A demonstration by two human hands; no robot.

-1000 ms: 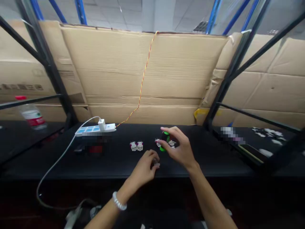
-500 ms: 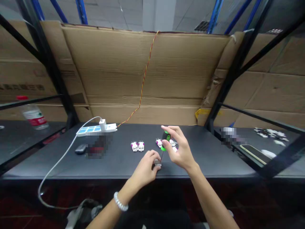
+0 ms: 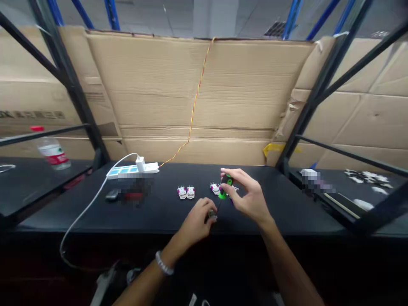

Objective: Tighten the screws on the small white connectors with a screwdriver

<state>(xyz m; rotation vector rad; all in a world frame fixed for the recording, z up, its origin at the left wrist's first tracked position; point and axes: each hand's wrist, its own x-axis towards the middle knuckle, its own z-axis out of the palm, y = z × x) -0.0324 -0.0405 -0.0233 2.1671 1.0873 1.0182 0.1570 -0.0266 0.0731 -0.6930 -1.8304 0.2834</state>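
Observation:
My left hand (image 3: 199,217) is closed around a small whitish part (image 3: 213,214) and rests low over the black table near its front edge. In my right hand (image 3: 248,193) is a screwdriver (image 3: 226,183) with a black and green handle, gripped between thumb and fingers. Its thin shaft slants down to the left, with the tip at or close to the small part; contact cannot be made out. Two small white and purple pieces (image 3: 186,192) sit side by side beyond my left hand. Similar pieces (image 3: 214,188) lie behind the screwdriver, partly hidden by my right hand.
A white power strip (image 3: 149,168) with a plugged-in charger and cable lies at the back left, a dark mouse-like object (image 3: 112,195) before it. Black rack posts and cardboard (image 3: 153,93) enclose the table (image 3: 159,216). A bottle (image 3: 54,153) stands left; a phone-like slab (image 3: 342,205) lies right.
The screwdriver leans a little more, its handle shifted right with my right hand. My left hand still holds the small part. The whole view has shifted slightly.

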